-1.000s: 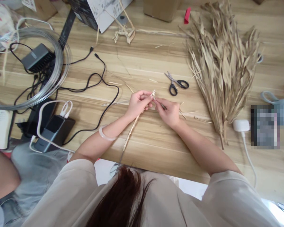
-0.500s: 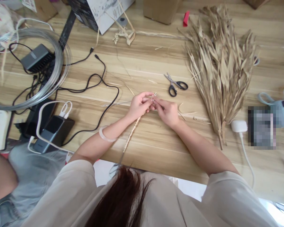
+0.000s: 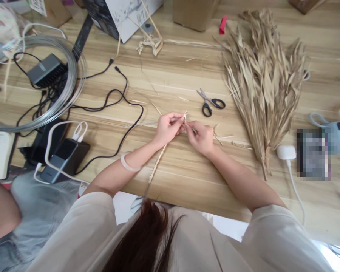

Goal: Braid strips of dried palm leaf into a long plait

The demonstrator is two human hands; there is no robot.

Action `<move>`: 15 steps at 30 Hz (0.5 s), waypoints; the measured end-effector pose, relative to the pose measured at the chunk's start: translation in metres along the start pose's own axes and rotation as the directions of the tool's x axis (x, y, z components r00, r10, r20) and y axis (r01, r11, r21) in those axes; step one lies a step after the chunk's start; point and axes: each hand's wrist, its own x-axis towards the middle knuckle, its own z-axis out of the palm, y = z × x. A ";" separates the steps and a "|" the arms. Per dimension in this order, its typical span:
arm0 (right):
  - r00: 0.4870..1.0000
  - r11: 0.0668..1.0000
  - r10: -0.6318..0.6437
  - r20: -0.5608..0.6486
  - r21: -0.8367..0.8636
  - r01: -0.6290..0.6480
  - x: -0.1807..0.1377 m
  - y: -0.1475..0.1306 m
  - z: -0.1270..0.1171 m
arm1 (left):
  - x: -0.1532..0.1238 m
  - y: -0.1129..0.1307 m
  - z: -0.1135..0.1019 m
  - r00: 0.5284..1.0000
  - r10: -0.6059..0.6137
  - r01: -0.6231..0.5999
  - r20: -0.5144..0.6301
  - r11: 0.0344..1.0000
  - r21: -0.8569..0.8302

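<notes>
My left hand (image 3: 170, 127) pinches the upper end of a thin stem wrapped in pale straw-like strip (image 3: 158, 163). The wrapped length runs down from under that hand towards the table's near edge, where bare wire shows. Close against it on the right, my right hand (image 3: 200, 136) has thumb and forefinger pressed together on a strand of the pale strip, just below the stem's tip. The fingers hide most of the strand. Black-handled scissors (image 3: 210, 102) lie partly open beyond my right hand.
A bundle of dried leaves (image 3: 266, 83) lies at the right. On the left are a coil of silvery wire (image 3: 73, 81), black cables (image 3: 107, 107) and a power bank (image 3: 65, 160). Boxes (image 3: 192, 15) stand at the back. Another person's arm (image 3: 1, 207) is at far left.
My right hand has moved slightly down and away from the left fingertips, opening a small gap. The left hand keeps its hold, and more pale strip shows at the stem's tip.
</notes>
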 end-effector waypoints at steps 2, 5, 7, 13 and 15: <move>0.999 0.999 -0.047 -0.014 -0.012 0.047 0.000 -0.001 0.000 | -0.001 0.001 0.001 1.000 0.004 -0.004 -0.012 1.000 -0.003; 0.998 0.998 -0.058 0.001 -0.038 0.058 0.000 -0.001 -0.001 | -0.002 0.001 0.002 1.000 0.002 -0.002 -0.026 1.000 -0.008; 0.999 0.998 -0.053 0.011 -0.034 0.054 0.000 -0.001 -0.001 | -0.002 0.001 0.002 1.000 0.002 -0.003 -0.025 1.000 -0.021; 0.999 1.000 -0.022 0.027 -0.005 0.022 0.000 -0.001 -0.002 | 0.002 0.002 0.000 1.000 -0.028 0.028 0.001 0.999 -0.042; 0.999 0.999 0.015 0.033 0.032 -0.016 0.000 -0.002 -0.002 | 0.003 0.004 -0.001 0.999 -0.031 0.030 -0.027 0.999 -0.025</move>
